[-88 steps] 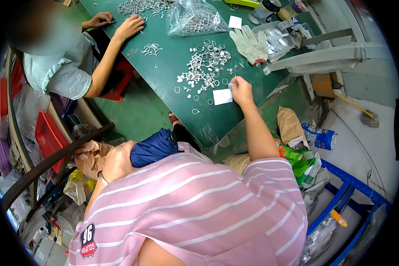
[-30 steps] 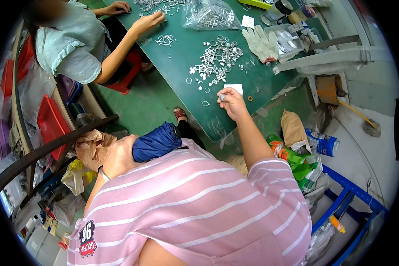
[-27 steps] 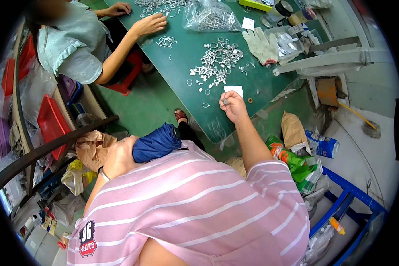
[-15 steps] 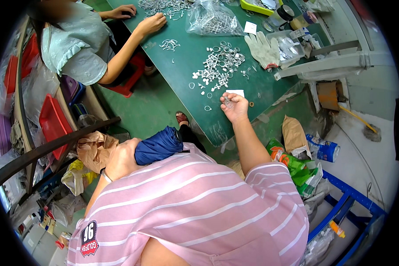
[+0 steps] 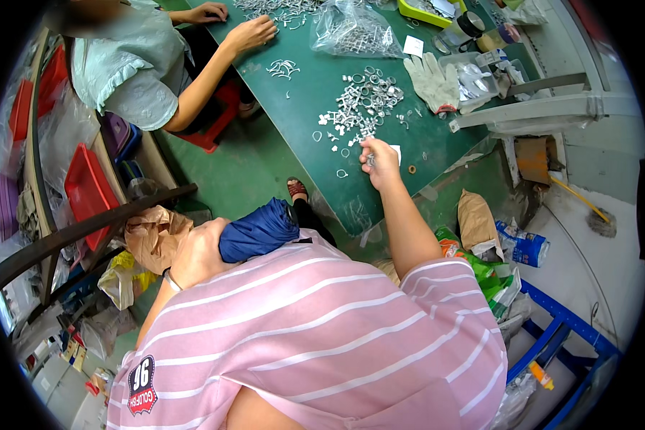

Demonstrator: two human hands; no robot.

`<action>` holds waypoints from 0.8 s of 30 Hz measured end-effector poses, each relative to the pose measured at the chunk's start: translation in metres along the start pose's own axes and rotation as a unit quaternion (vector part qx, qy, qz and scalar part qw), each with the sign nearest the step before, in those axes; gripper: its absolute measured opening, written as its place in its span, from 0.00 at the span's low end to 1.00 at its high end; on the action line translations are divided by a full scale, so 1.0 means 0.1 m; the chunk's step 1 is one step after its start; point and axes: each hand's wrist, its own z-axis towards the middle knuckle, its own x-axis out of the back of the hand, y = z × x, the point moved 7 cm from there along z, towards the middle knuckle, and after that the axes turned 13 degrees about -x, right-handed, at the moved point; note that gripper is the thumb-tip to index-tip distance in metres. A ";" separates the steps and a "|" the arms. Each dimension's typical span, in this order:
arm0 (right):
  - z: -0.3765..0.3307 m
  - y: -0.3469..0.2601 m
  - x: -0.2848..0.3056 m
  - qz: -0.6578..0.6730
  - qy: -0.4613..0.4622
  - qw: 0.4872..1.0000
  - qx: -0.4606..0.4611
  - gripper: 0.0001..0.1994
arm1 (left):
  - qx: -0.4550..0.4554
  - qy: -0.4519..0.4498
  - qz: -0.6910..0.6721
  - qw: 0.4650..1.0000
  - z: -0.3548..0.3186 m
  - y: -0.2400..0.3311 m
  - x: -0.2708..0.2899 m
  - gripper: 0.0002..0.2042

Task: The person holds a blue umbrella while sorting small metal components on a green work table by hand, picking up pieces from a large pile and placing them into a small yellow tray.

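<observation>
My right hand (image 5: 380, 160) rests on the green table (image 5: 315, 93), fingers pinched on a small metal part at the near edge of a heap of silver rings and clips (image 5: 358, 107). A white card (image 5: 397, 151) lies partly under that hand. Single rings lie loose on the table just left of it. My left hand (image 5: 197, 252) sits low by my lap, closed around a rolled dark blue fabric bundle (image 5: 259, 231). My pink striped shirt fills the lower part of the view.
A co-worker in a pale green top sits at the table's far left, one hand (image 5: 253, 32) by more metal parts. White gloves (image 5: 431, 80), a clear plastic bag (image 5: 355, 30), a yellow tray (image 5: 428, 10), red trays (image 5: 87, 188) and floor bags (image 5: 480, 222) surround us.
My right hand has slid from the white card a little left along the table toward the heap and pinched shut on a small part. My left hand has kept hold of the blue bundle.
</observation>
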 end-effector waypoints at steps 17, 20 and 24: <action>0.07 0.13 -0.58 -0.078 -0.122 0.989 -0.004 0.05 | 0.023 0.001 0.000 1.000 -0.06 -0.04 0.02 0.26; 0.09 -0.13 -0.68 0.140 -0.290 0.946 -0.024 0.04 | 0.021 0.006 0.004 1.000 -0.09 -0.03 0.03 0.25; 0.07 -0.62 -0.45 0.203 -0.288 0.935 0.045 0.03 | 0.020 0.018 -0.007 1.000 -0.11 -0.06 0.04 0.25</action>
